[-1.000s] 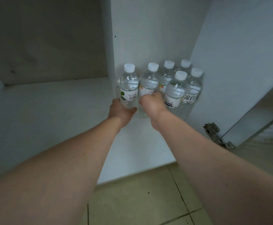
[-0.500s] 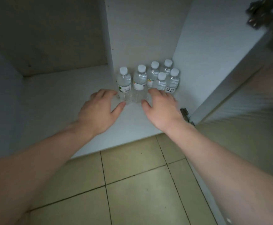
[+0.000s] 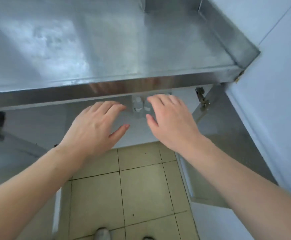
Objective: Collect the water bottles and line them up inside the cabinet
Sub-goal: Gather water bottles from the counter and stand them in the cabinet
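Note:
The clear water bottles (image 3: 138,108) stand deep inside the cabinet (image 3: 141,135), mostly hidden by the steel counter edge and my hands; only blurred lower parts show between my hands. My left hand (image 3: 96,129) hovers in front of the cabinet opening with fingers spread and holds nothing. My right hand (image 3: 169,122) hovers beside it, fingers relaxed and apart, also holding nothing. Neither hand touches a bottle.
A stainless steel counter (image 3: 106,49) spans the top above the cabinet. The open cabinet door (image 3: 227,153) with its hinge (image 3: 201,98) stands at the right, another open door at the left. Beige floor tiles (image 3: 124,187) lie below, my shoes at the bottom edge.
My hands let go of the bottles and drew back out of the cabinet. My view rose, so the counter top now covers most of the bottles.

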